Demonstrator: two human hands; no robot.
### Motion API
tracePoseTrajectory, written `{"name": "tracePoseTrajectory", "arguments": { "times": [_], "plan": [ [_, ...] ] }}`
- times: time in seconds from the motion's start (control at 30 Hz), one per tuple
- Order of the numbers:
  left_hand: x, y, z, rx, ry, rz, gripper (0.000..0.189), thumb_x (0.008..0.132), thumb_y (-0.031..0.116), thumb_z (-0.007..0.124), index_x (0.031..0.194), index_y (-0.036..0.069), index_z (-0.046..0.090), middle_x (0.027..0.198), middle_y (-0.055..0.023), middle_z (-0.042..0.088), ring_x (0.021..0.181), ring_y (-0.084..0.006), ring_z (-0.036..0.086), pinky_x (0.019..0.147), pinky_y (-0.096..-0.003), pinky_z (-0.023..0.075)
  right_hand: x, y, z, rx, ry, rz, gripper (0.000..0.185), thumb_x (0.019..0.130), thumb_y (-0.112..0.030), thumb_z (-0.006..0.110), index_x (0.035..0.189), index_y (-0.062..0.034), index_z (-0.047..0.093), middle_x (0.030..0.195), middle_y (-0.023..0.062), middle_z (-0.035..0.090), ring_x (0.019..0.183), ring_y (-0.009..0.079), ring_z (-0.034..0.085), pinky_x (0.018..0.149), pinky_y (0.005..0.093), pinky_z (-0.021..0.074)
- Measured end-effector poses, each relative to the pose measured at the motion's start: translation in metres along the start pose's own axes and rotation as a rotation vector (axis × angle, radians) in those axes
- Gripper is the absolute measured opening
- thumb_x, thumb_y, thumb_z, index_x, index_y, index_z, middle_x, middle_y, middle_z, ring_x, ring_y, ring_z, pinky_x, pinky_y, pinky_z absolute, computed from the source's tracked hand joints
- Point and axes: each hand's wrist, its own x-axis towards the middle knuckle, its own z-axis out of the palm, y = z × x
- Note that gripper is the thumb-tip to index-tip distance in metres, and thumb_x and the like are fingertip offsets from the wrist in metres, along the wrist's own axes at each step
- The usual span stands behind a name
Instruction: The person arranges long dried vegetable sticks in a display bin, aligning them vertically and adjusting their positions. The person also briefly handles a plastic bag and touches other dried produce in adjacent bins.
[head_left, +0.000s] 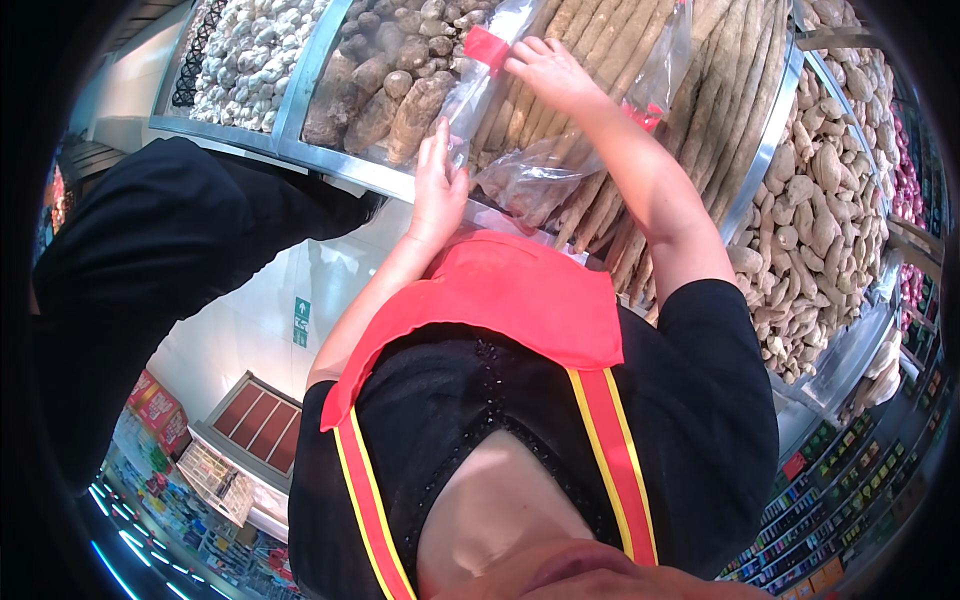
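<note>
My right hand (551, 71) reaches over long brown yams (615, 37), its fingertips at the red tape (486, 48) on a clear plastic bag (474, 94). Nearer to me, my left hand (439, 184) lies at the front end of this clear bag, fingers extended; whether it pinches the film I cannot tell. Crumpled clear plastic (529, 180) covers the near ends of some yams. Another piece of red tape (645, 116) sits on plastic under my right forearm.
Taro roots (412, 105) and garlic bulbs (251, 67) fill metal-edged bins on the left. Ginger roots (806, 225) are heaped on the right. A person in dark clothes (165, 225) stands close at the left. A metal rim (360, 169) runs along the front.
</note>
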Motion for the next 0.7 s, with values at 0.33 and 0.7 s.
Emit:
{"name": "tracePoseTrajectory", "arguments": {
  "times": [0.33,0.7],
  "plan": [
    [-0.006,-0.001,0.001,0.001,-0.004,0.084,0.077,0.079,-0.01,0.057,0.15,0.007,0.031,0.115,-0.0057,0.05,0.068,-0.0095,0.046,0.064,-0.0239,0.0436,0.005,0.01,-0.004,-0.142,-0.066,-0.072,0.025,0.078,-0.012,0.059,0.103,-0.014,0.059,0.108,0.0014,0.054,0.114,0.0186,0.048,0.094,0.0369,0.0384],
    [-0.01,0.001,-0.001,-0.048,-0.071,0.063,0.078,0.076,-0.01,0.06,0.148,0.004,0.032,0.116,-0.0105,0.05,0.075,-0.0166,0.049,0.071,-0.0271,0.0462,-0.013,0.051,-0.012,-0.286,0.235,0.222,0.013,0.077,-0.013,0.06,0.089,-0.0163,0.058,0.093,0.003,0.055,0.095,0.0219,0.053,0.079,0.0374,0.0397]
  ]
}}
